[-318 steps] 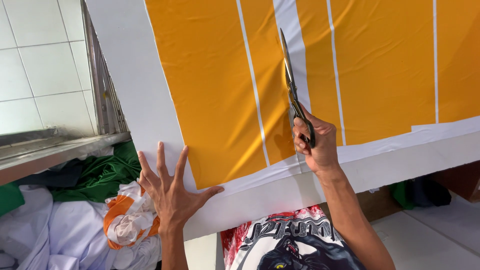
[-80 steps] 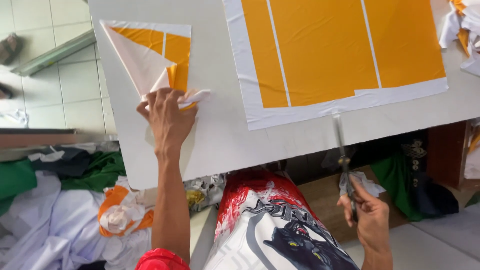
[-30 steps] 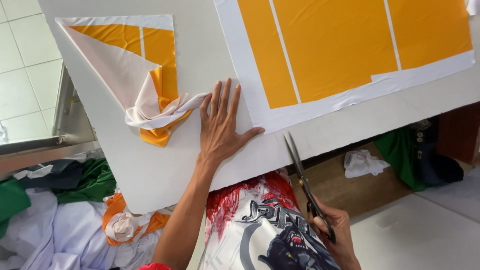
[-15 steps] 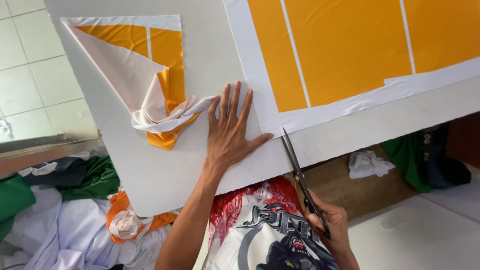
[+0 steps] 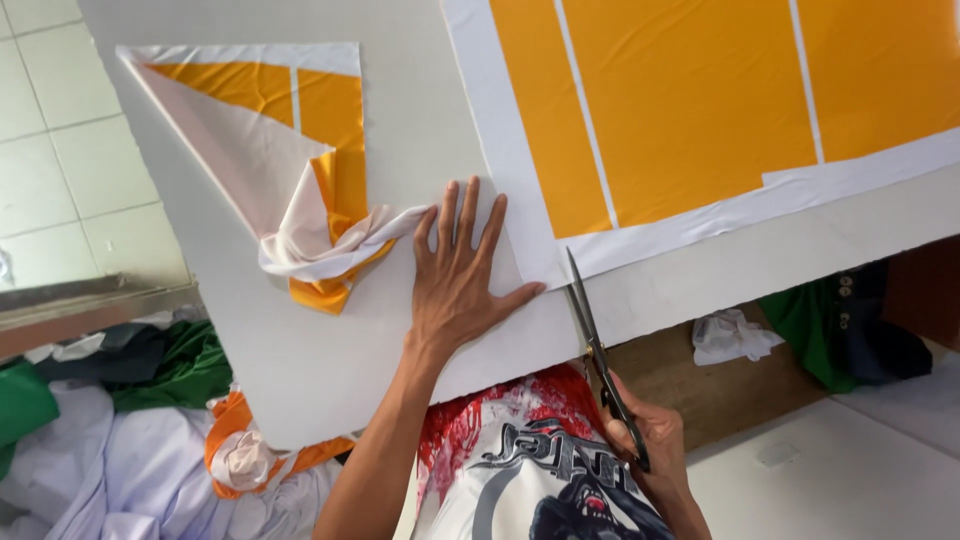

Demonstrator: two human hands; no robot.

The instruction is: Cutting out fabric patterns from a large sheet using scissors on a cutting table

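1. Orange printed fabric (image 5: 700, 110) with white stripes and a white border is the largest piece, spread flat over the far right of the pale tabletop (image 5: 330, 370). Its near left corner lies just beside the scissor tips, so a cut begun off the white border could, in my judgement, run into the orange panel.
2. Along the near edge of the tabletop, the board ends right above the person's lap; the bare strip between the fabric border and that edge is narrow on the right and wider on the left. The scissors have little room there, and the blades could catch the board edge.
3. Toward the far left corner lies a cut-off orange and white piece (image 5: 290, 170), folded and bunched, its twisted tail touching the fingertips of the left hand. A sweep of that hand could drag it into the cutting line.
4. Flat and spread wide, the left hand (image 5: 460, 285) holds nothing; it presses on the bare tabletop just beside the fabric's border. Its thumb points at the blades, close enough to be nicked.
5. Closed around the handles, the right hand (image 5: 645, 440) grips the scissors (image 5: 592, 335) below the near edge, blades nearly together, tips at the fabric's corner.
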